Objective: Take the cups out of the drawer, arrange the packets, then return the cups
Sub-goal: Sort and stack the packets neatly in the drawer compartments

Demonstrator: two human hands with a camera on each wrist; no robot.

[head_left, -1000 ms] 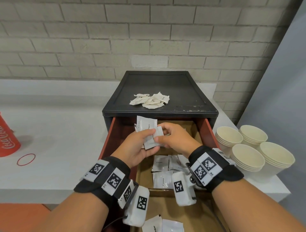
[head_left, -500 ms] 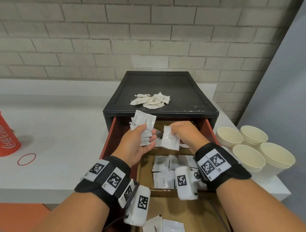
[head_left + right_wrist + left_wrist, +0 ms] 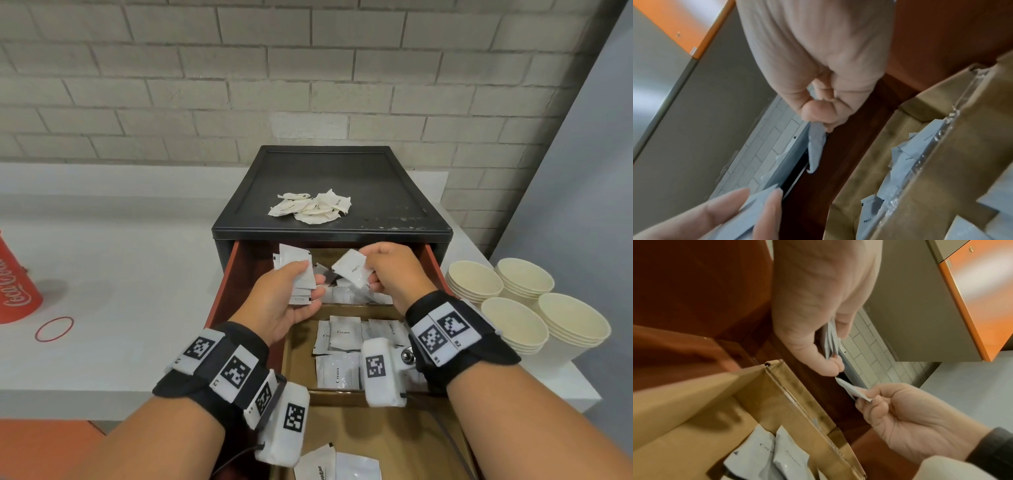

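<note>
Glossy white foil-like packets (image 3: 337, 371), cardboard dividers (image 3: 346, 395), matt paper cups (image 3: 513, 325), rough brick wall (image 3: 308, 85)

Even bright light; head view edges bowed; wrist views blurred, perhaps motion.

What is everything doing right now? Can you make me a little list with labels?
left hand: holds a stack of packets
right hand: pinches a single packet
drawer: open, loose packets inside
cups: four stacks on the counter, right of the drawer
cabinet top: small pile of crumpled packets
</note>
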